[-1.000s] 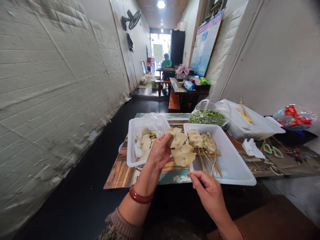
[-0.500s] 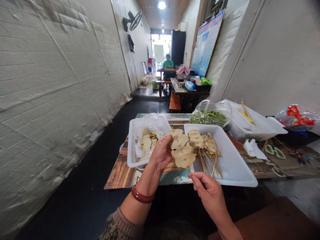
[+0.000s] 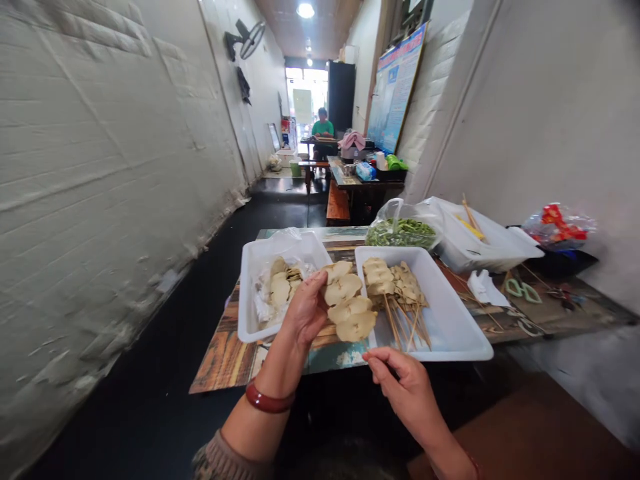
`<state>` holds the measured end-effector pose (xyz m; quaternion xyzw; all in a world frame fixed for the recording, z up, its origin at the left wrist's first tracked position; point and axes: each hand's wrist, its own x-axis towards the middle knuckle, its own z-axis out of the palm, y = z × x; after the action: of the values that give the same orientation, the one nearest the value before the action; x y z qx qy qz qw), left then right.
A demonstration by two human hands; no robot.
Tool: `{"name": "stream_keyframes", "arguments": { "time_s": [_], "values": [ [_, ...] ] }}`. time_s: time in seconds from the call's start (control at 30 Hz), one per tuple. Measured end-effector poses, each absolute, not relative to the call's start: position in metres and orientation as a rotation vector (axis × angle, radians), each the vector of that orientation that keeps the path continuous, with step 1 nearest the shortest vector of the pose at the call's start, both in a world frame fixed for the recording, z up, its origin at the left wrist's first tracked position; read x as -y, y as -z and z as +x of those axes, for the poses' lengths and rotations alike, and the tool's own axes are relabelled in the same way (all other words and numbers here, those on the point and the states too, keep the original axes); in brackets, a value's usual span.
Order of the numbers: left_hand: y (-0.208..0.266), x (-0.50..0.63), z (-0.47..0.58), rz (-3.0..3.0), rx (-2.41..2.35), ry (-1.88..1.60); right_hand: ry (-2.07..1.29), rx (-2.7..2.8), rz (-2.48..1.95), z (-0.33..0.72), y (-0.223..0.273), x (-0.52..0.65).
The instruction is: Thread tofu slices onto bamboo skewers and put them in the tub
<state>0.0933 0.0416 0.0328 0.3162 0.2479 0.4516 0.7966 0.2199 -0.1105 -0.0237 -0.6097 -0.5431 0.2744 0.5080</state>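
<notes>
A skewer of thin beige slices (image 3: 349,301) hangs over the gap between two white tubs, the slices overlapping in a row. My left hand (image 3: 309,310) is closed on the slices from the left, thumb on top. Just below the lowest slice, my right hand (image 3: 400,381) pinches at the stick's lower end; the stick itself barely shows. Loose slices (image 3: 281,288) lie on clear plastic in the left tub (image 3: 243,293). In the right tub (image 3: 460,333), finished-looking skewers of the same slices (image 3: 395,277) are piled with their sticks (image 3: 407,323) toward me.
Behind the right tub sits a clear bag of green vegetables (image 3: 403,233). Farther right are a lidded white box (image 3: 493,243), crumpled white tissue (image 3: 486,288) and green-handled scissors (image 3: 523,290). A person in green (image 3: 323,127) sits at a far table. A wall is on each side.
The view has turned slightly right, so everything sits farther left in the picture. Both hands keep their hold on the skewer, with little visible movement against the tubs.
</notes>
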Motion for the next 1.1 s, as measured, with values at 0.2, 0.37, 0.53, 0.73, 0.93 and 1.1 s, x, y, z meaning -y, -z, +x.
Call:
{"name": "stream_keyframes", "arguments": {
  "time_s": [0.2,0.37,0.53,0.73,0.93,1.1],
  "values": [
    [-0.020,-0.046,0.086,0.629,-0.506,-0.957,-0.702,1.223,-1.424,0.237,0.007,0.112],
    [-0.009,-0.035,0.080,0.770,-0.535,-0.893,-0.390,1.105,-1.585,0.290,-0.001,0.108],
    [-0.002,-0.017,0.087,0.897,-0.655,-0.874,-0.175,0.995,-1.680,0.346,-0.006,0.110],
    [0.005,-0.012,0.102,0.982,-0.703,-0.829,-0.219,1.111,-1.705,0.363,-0.004,0.092],
    [0.008,-0.011,0.105,0.986,-0.729,-0.819,-0.359,1.283,-1.684,0.345,0.010,0.043],
    [0.008,-0.009,0.103,1.002,-0.783,-0.825,-0.327,1.371,-1.746,0.350,0.014,0.028]
  ]
}}
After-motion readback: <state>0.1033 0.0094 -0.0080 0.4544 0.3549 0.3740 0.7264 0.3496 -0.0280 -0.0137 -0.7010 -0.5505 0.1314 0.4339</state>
